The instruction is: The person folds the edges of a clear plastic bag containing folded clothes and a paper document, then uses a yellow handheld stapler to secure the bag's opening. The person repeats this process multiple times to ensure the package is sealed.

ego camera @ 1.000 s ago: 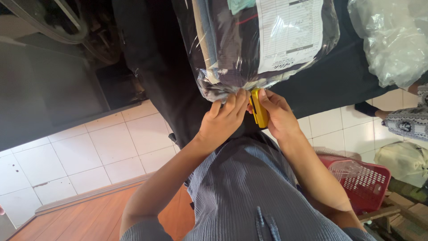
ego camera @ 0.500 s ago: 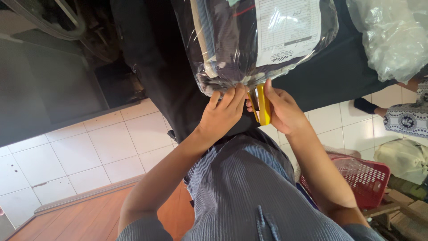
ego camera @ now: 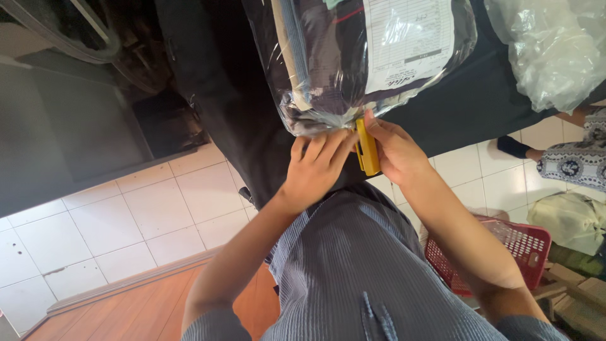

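The gathered edge of the clear plastic bag [ego camera: 353, 69] of folded clothes was pinched by the left hand [ego camera: 319, 167]. Just beside that grip, the yellow tool [ego camera: 367, 148] was grasped by the right hand [ego camera: 398, 155]. The mouth looked bunched, its sealing apparently unfinished.

Red plastic basket [ego camera: 505, 252] on white tiled floor [ego camera: 158, 221]; crumpled clear plastic bag [ego camera: 549, 50] on dark table [ego camera: 467, 107].
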